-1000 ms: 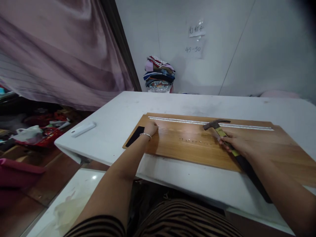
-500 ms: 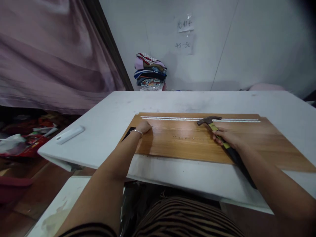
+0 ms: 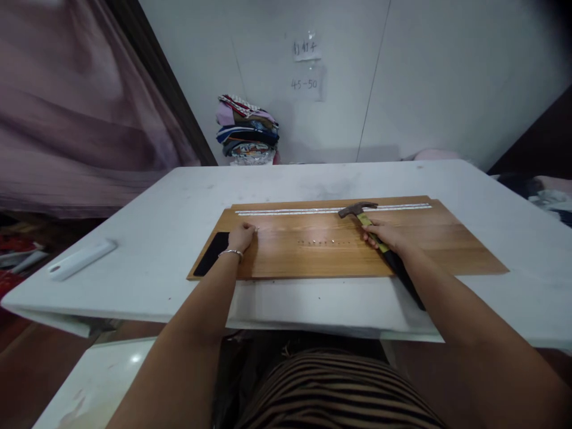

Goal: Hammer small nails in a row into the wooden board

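My right hand (image 3: pixel 383 236) is wrapped round the yellow and black handle of a claw hammer (image 3: pixel 358 210). The hammer's metal head is over the far part of a wooden board (image 3: pixel 277 262), near the strips. My left hand (image 3: pixel 241 237) is closed in a pinch at the board's left part, its fingertips on a small shiny nail (image 3: pixel 257 229). A row of several small nails (image 3: pixel 314 242) lies across the middle of the board, between my hands. Beside my left hand is a flat black rectangle (image 3: pixel 211 254), partly covered by the hand.
Two white marked strips (image 3: pixel 286 211) run along the board's far edge. The board lies on a white table (image 3: pixel 152 208). A white long-handled object (image 3: pixel 83 260) rests at the left. Folded cloths (image 3: pixel 248 131) are stacked behind the table, and a pink curtain (image 3: pixel 80 107) hangs at the left.
The view has swung to the right, so the table and board appear farther left. My left hand keeps its pinch in about the same place on the board; my right hand still holds the hammer.
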A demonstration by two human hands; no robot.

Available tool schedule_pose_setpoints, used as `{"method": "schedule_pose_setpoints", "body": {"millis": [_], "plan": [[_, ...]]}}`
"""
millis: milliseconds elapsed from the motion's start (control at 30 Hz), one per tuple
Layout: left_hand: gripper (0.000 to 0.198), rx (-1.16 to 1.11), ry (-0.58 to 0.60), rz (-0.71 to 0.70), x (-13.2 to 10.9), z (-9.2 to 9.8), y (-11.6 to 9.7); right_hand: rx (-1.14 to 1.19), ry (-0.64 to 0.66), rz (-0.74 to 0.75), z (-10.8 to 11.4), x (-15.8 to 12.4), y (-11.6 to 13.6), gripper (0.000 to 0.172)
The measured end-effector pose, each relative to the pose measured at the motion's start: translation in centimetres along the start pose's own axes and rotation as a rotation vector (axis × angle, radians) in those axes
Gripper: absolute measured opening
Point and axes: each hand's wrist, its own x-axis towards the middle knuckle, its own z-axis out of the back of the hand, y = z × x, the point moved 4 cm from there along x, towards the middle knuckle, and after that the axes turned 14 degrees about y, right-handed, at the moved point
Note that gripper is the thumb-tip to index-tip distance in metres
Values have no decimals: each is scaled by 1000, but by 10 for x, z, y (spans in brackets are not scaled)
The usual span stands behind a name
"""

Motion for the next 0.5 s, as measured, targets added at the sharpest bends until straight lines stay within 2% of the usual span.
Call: {"method": "schedule_pose_setpoints", "body": {"millis": [133, 233, 400, 500], "plan": [[14, -83, -149, -8, -8, -2, 2, -18, -26, 11, 2, 1, -2, 21], [15, -129, -209, 0, -13, -1, 3, -24, -33, 25, 1, 1, -1, 22], [18, -136, -212, -8, -20, -1, -1, 1, -63, 26, -3, -1, 3, 19], [17, -182, -166, -89, -28, -14, -16, 7, -74, 11, -4, -1, 5, 19]]}}
